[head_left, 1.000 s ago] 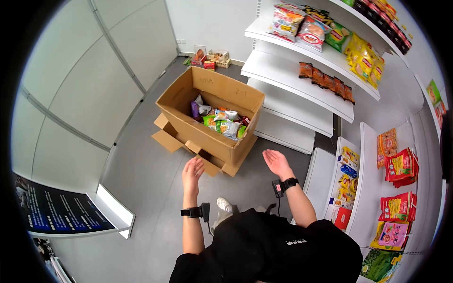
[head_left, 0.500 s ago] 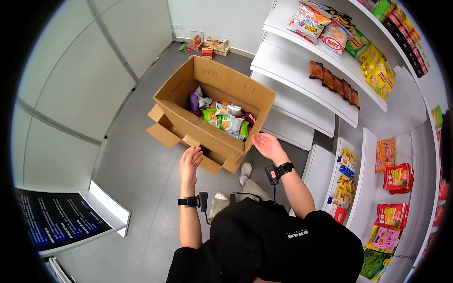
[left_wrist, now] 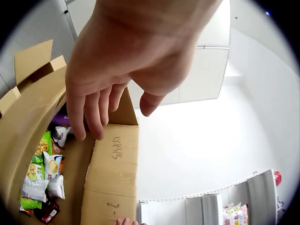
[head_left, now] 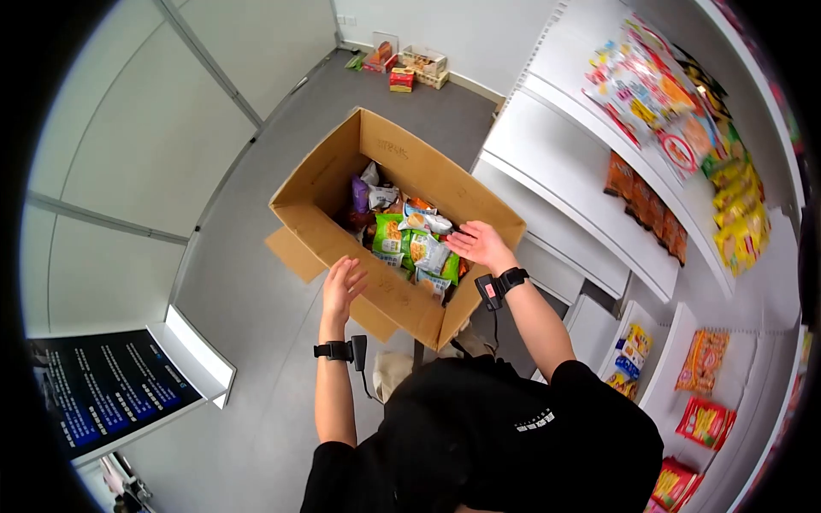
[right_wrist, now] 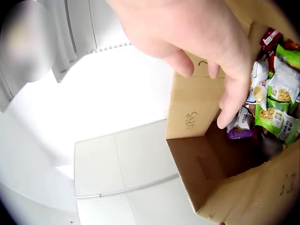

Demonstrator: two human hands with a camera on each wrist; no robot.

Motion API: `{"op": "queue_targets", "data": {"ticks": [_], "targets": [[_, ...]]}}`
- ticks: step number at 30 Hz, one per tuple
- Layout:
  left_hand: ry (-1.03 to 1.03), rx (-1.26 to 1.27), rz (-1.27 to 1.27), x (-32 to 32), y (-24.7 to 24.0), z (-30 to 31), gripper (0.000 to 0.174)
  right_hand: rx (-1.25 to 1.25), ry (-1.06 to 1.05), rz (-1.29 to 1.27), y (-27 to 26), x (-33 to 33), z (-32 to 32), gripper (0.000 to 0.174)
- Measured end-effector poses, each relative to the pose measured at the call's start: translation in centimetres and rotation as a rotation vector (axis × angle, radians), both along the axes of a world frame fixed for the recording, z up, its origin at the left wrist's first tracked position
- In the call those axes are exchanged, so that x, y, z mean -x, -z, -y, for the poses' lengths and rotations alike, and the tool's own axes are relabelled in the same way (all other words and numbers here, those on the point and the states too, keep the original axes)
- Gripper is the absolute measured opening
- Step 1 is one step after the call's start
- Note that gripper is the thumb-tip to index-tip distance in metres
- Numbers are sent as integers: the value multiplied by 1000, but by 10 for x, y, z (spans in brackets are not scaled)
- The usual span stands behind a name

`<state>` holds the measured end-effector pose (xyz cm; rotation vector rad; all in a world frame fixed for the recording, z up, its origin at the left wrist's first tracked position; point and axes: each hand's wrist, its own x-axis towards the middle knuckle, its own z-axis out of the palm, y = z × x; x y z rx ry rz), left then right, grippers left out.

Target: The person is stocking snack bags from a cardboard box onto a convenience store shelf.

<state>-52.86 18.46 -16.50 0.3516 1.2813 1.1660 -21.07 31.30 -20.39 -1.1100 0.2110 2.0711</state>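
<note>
A tall cardboard box stands in front of me with its top open. Inside lie several snack bags, among them a green bag, a silver-white bag and a purple bag. My right hand is over the right end of the box, its fingers loosely extended toward the bags and holding nothing. Just outside the near side wall is my left hand, with relaxed fingers and nothing in it. In the left wrist view, its fingers overlap the box.
White shelves on the right carry brown snack packs, yellow bags and large chip bags. Boxed goods sit on the floor by the back wall. A dark printed panel is at the lower left.
I have stepped closer to the box, which now sits nearer my body. My right hand has moved from outside the box to over its right end. The view has turned somewhat.
</note>
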Motion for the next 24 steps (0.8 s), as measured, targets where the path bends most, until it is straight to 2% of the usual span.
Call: {"op": "queue_targets", "data": {"ticks": [7,10,11,14,15,24], "targets": [[-35,246,-64,8,33,-31,58,63,-332,44,62,58,-116,53],[-28,348,-59,20,39,-42,53,119,-436,67,99,88,-154,50],[-31,379,-44,24,41,-45,52,96,-473,120,112,97,-163,42],[-52,453,-71,26,46,-52,50,121,-571,178,159,123,-187,49],[-83,461,-79,24,44,-54,49,159,-548,209,172,131,-193,43],[-167,613,-131,23,46,-70,48,123,-603,359,302,178,-233,50]]}}
